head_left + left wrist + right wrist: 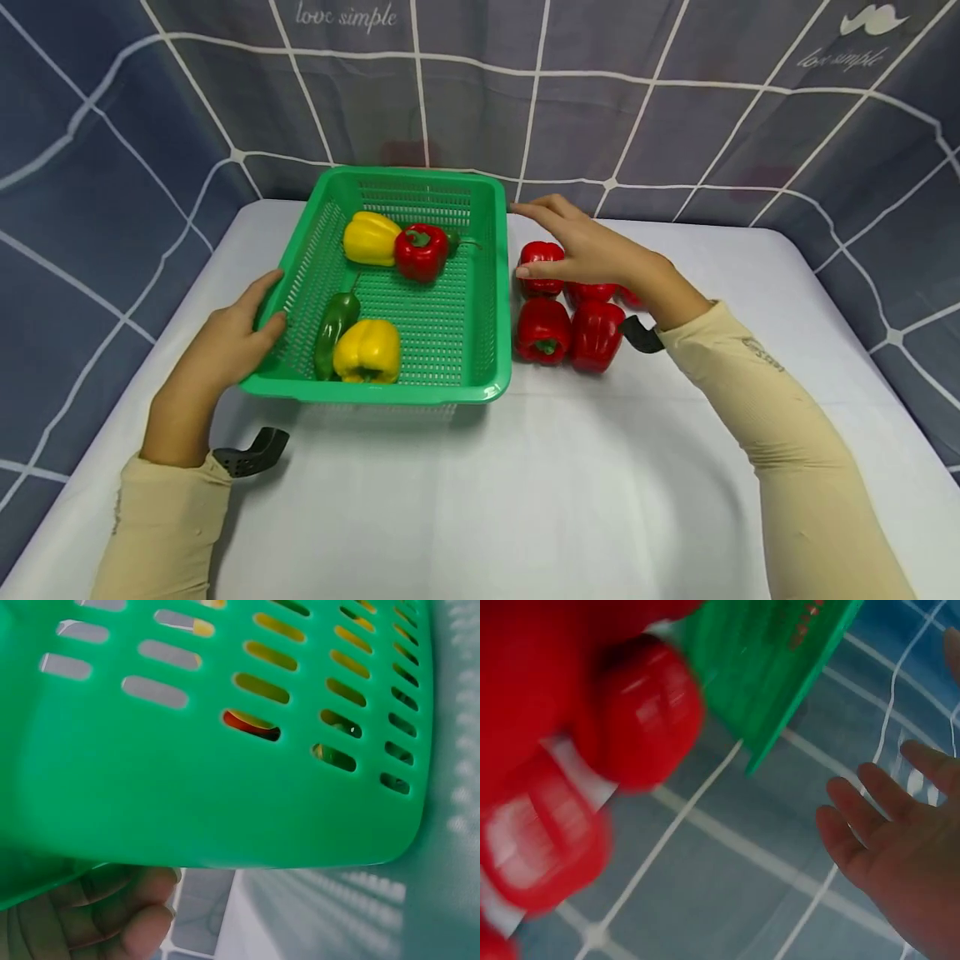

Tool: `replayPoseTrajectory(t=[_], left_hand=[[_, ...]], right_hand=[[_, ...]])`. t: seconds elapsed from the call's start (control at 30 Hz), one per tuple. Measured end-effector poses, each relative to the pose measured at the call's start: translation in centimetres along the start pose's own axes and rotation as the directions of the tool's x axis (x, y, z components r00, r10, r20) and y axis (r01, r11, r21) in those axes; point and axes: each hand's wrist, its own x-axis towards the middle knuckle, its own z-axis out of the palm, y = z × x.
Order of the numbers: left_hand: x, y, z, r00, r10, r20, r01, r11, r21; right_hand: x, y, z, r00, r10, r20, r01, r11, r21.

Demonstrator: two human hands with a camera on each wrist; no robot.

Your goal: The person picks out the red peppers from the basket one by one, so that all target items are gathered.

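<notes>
A green plastic basket (442,396) with slotted walls stands left of centre in the head view. My left hand (228,342) grips its left rim, and in the left wrist view the fingers (146,930) curl under that rim. Inside lie a yellow bell pepper (367,350) beside a long green pepper (335,329), and another yellow bell pepper (367,237) against a red bell pepper (422,254), with a second green pepper (453,242) partly hidden behind. My right hand (585,242), fingers extended and holding nothing, hovers above several red bell peppers (543,331) right of the basket.
A white-covered table (480,500) carries everything. Dark grey cloth (480,108) with white grid lines rises behind and along both sides. Black wrist mounts (251,452) stick out from both sleeves, the right one close to the red peppers.
</notes>
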Motion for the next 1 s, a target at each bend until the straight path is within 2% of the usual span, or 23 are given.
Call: replayPoseTrajectory(t=[0.1, 0.2, 0.43, 0.53, 0.7, 1.0], left_hand=[[-0.1, 0.1, -0.2, 1.000, -0.013, 0.009, 0.013, 1.000, -0.007], [-0.2, 0.3, -0.3, 1.000, -0.025, 0.015, 0.025, 1.000, -0.014], [-0.4, 0.4, -0.7, 1.000, -0.025, 0.013, 0.025, 0.998, -0.054], [-0.5, 0.3, -0.8, 1.000, -0.026, 0.016, 0.027, 0.998, -0.064], [-0.6, 0.4, -0.9, 0.999, -0.033, 0.021, 0.035, 0.997, -0.069], [-0.7, 0.5, -0.9, 0.999, -0.031, 0.018, 0.032, 0.997, -0.064]], right_hand=[[3.2, -1.6, 0.2, 0.998, -0.052, 0.021, 0.053, 0.998, -0.023], [6.0, -2.7, 0.5, 0.996, -0.071, 0.052, 0.073, 0.997, -0.028], [10.1, -4.0, 2.2, 0.986, -0.098, 0.136, 0.093, 0.995, 0.039], [11.1, -4.1, 3.2, 0.984, -0.091, 0.156, 0.082, 0.995, 0.062], [12.1, -3.9, 4.6, 0.977, -0.066, 0.202, 0.059, 0.997, 0.042], [12.6, -3.7, 6.2, 0.965, -0.063, 0.255, 0.066, 0.998, -0.001]])
